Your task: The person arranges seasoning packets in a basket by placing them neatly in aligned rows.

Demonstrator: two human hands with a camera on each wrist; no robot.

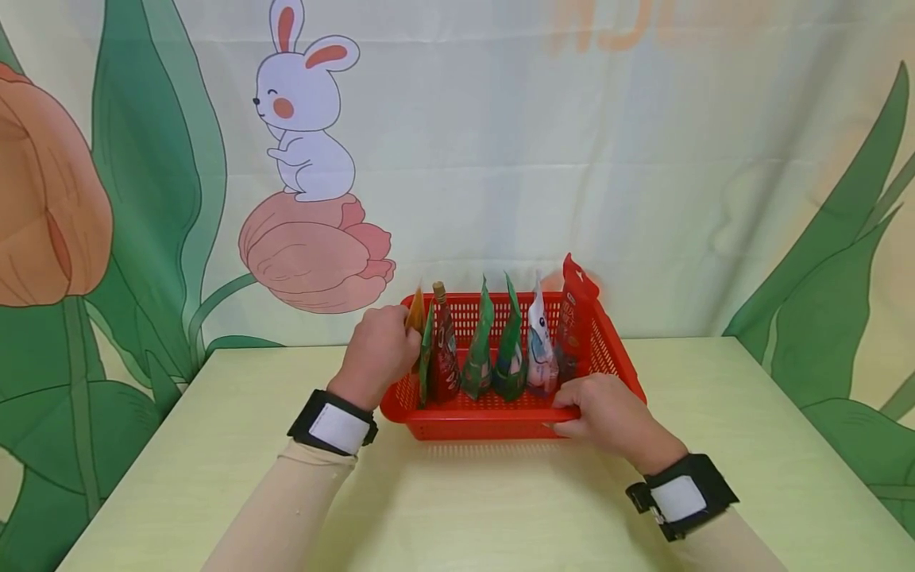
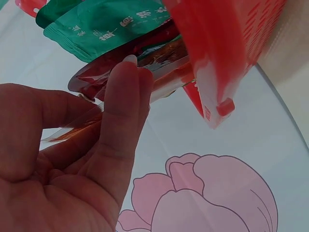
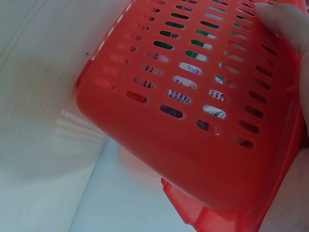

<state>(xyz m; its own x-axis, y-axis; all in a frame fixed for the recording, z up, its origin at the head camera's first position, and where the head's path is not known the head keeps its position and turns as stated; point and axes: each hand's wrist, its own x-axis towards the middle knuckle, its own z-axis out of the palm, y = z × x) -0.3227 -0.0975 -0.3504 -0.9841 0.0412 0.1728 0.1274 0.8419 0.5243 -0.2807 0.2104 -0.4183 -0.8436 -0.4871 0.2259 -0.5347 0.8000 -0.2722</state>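
Observation:
A red plastic basket (image 1: 486, 429) with slotted sides stands near the back of the table. At its left end my left hand (image 1: 379, 349) pinches the upper edge of a flat orange packet (image 1: 415, 311). In the left wrist view this packet (image 2: 79, 129) has a clear edge between thumb and fingers. My right hand (image 1: 608, 409) grips the basket's front rim near the right corner. Beside the orange packet stand a green packet (image 1: 426, 357) and a dark red, bottle-shaped pack (image 1: 445, 353) with a gold-coloured top.
Two green bags (image 1: 510, 361), a white bag (image 1: 541, 349) and a tall red bag (image 1: 577, 318) stand in a row farther right in the basket. Behind the pale table (image 1: 457, 508) hangs a curtain (image 1: 486, 159) printed with a rabbit and tulips.

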